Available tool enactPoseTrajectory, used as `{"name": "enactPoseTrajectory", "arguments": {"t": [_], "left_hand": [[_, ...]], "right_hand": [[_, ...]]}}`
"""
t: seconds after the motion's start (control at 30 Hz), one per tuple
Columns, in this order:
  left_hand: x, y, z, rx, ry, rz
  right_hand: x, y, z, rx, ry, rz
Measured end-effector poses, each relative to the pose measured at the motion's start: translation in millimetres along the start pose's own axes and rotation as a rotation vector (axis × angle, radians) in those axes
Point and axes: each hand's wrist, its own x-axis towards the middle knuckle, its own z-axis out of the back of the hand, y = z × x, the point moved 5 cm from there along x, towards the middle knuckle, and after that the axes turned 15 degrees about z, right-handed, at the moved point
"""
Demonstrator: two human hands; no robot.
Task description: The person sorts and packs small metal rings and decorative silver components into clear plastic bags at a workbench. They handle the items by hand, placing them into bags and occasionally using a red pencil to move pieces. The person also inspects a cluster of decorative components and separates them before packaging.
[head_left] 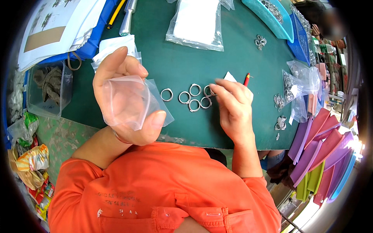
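In the head view, a clear plastic bag is held in the left hand, which is raised over the near edge of the green table. The left fingers are curled around the far side and the thumb is set at the lower right of the bag, so that a wide, cupped shape is made. Through the film, the palm can be seen; a flat corner of plastic is left jutting to the right, beyond the thumb.

The right hand is held low over the table with its fingers bent and partly closed. Its fingertips are placed at the rightmost upper ring of a cluster of metal rings, and part of that ring is covered by them. Whether it is pinched or only touched cannot be told.

Five rings are grouped closely in the cluster, and a single metal ring is set apart to their left, just beside the bag's corner. All six are laid flat between the two hands. Beyond the right hand, a white paper piece and a red pen-like stick are seen on the table.
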Motion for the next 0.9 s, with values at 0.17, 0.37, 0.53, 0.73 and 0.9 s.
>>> {"name": "enactPoseTrajectory", "arguments": {"t": [0.17,0.37,0.53,0.73,0.9], "left_hand": [[1.2,0.3,0.4,0.049,-0.006,-0.034],[-0.4,-0.2,-1.4,0.023,-0.046,-0.018],[-0.2,-0.9,-0.9,0.034,-0.023,0.004],[1.2,-1.9,-0.8,0.037,-0.017,-0.015],[1.4,-1.0,-0.1,0.026,-0.021,-0.015]], "right_hand": [[0.3,-1.5,-10.5,0.025,0.146,-0.035],[-3.6,0.6,-5.1,0.104,0.110,-0.101],[-6.7,2.9,-4.3,0.134,0.079,-0.131],[-13.1,-1.0,-8.8,0.184,0.144,-0.125],[-9.8,9.7,-12.7,0.339,0.074,-0.111]]}}
